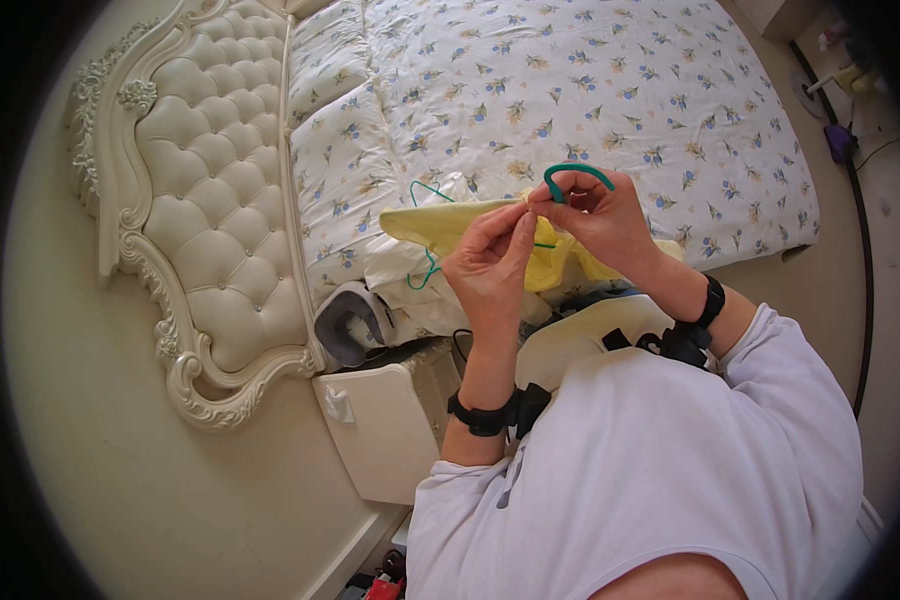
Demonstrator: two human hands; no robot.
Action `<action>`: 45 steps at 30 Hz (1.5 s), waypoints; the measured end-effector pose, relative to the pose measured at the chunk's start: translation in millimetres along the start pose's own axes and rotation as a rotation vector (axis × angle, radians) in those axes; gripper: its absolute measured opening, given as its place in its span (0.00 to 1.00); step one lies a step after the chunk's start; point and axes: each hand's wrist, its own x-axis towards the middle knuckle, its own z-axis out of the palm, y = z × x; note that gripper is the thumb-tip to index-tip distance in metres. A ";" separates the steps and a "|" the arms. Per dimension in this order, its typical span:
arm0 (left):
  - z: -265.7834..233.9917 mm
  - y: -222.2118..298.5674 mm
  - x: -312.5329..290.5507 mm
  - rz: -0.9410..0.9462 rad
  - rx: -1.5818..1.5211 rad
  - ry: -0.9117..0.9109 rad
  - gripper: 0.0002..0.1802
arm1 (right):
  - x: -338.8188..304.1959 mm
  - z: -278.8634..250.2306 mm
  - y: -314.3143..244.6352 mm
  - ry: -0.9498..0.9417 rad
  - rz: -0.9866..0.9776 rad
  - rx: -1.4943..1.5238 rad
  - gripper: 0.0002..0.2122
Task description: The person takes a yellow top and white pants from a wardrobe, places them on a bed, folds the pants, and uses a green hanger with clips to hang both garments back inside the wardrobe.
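A yellow garment [435,222] hangs on a green hanger [578,172] in front of me, over the near side of the bed. The hanger's curved hook sticks up from the garment beside my right fingers. My left hand [490,262] is closed, thumb and fingertips pinching the yellow fabric near the hook's base. My right hand [610,222] is also closed, its fingertips meeting the left ones at the same spot. The exact bit between the fingertips is too small to make out. Part of the garment's lower folds drop behind my hands.
More green hangers [425,272] lie with white cloth [395,262] on the floral bed [530,110]. A grey neck pillow [348,322] rests at the bed's near corner. Below it stands a white nightstand [375,425]. The tufted headboard [215,150] rises at left.
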 end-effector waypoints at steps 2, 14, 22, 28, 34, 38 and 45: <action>1.4 -0.1 -0.3 0.002 0.001 0.005 0.10 | 0.1 -0.3 0.4 0.010 -0.011 0.003 0.04; 1.9 -1.4 -0.6 0.026 0.016 -0.009 0.10 | 1.0 -3.4 2.8 -0.020 -0.059 -0.055 0.04; -1.1 -4.3 0.8 0.005 0.046 -0.021 0.10 | 3.2 -4.0 1.5 -0.050 -0.065 -0.143 0.06; -0.7 -6.7 1.5 0.027 0.005 -0.040 0.10 | 3.3 -4.5 3.0 -0.042 -0.092 -0.177 0.06; 0.0 -8.2 2.0 0.021 0.030 -0.045 0.10 | 3.3 -4.6 2.0 -0.040 -0.119 -0.194 0.05; 1.2 -8.1 3.1 0.036 0.029 -0.053 0.10 | 4.4 -5.5 1.4 -0.031 -0.120 -0.217 0.05; -1.0 -12.0 3.9 0.062 0.017 -0.056 0.10 | 5.3 -4.2 1.8 -0.025 -0.124 -0.228 0.04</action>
